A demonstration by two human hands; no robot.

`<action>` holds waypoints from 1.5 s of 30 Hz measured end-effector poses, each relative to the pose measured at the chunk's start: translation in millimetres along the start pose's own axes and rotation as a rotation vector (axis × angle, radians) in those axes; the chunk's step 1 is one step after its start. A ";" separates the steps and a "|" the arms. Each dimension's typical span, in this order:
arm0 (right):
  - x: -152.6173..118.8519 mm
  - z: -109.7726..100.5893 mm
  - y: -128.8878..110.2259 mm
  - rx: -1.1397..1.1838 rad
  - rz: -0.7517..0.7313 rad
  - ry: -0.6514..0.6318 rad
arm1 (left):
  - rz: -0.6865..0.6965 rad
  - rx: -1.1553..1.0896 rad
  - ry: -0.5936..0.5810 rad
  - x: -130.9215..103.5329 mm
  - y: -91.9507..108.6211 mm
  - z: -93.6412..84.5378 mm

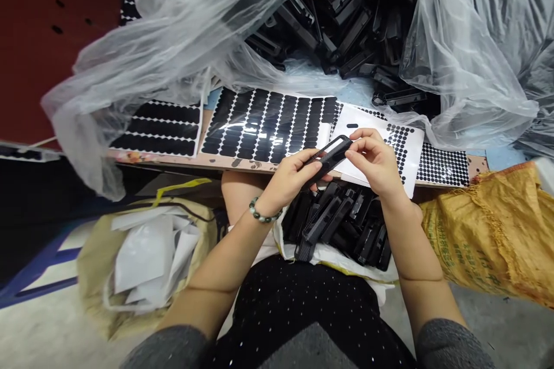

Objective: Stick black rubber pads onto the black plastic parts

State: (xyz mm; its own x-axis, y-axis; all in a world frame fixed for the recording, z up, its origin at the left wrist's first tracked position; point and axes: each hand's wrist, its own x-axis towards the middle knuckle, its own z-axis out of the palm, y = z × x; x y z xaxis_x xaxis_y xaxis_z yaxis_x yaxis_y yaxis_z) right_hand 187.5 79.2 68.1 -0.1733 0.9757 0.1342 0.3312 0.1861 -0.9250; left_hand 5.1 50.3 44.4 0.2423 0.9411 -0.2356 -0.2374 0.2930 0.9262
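A long, narrow black plastic part (328,158) with a recessed face is held in my left hand (294,176), thumb on top and fingers beneath. It slants upward to the right, above the table's front edge. At its upper end is my right hand (374,161), thumb and forefinger pinched together close to the part; whatever lies between the fingertips is too small to make out. Under my hands is a white sticker sheet (409,164) with black dots and one black oval. More such black parts (326,219) fill a white sack (337,262) on my lap.
Sheets of black stickers (268,127) lie along the table, with a dotted sheet (444,164) at right. Behind them, black parts (341,17) are heaped amid clear plastic film (467,40). A bag of white paper (151,253) stands left, a yellow woven sack (489,225) right.
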 end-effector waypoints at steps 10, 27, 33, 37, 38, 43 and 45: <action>-23.5 10.3 -13.0 -0.235 -0.121 0.289 | -0.001 -0.058 0.109 -16.7 -2.7 17.0; -22.4 22.3 1.7 0.467 0.217 0.232 | 0.059 0.014 0.108 -22.4 -16.9 23.9; -64.6 6.1 22.0 0.371 0.363 0.082 | -0.066 0.254 -0.170 -44.8 -27.1 5.3; -84.4 -35.4 46.3 0.035 0.297 0.143 | 0.095 0.681 -0.367 -44.2 -23.7 -12.4; -82.9 -44.9 53.5 -0.091 0.259 0.245 | 0.161 0.771 -0.304 -38.0 -24.2 -12.1; -46.9 -58.2 82.1 -0.635 0.133 0.158 | 0.356 1.127 0.131 15.0 -44.3 2.0; -31.5 -52.0 85.7 -0.789 0.205 0.041 | 0.362 1.158 0.163 31.9 -53.2 -2.1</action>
State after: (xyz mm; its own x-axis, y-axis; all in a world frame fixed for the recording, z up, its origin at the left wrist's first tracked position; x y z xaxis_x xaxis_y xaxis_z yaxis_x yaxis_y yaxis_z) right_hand 269.6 70.4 3.1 -0.0093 0.9998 0.0170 0.9108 0.0155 -0.4126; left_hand 23.4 65.1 -13.0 0.1958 0.9716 0.1325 0.7308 -0.2347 0.6409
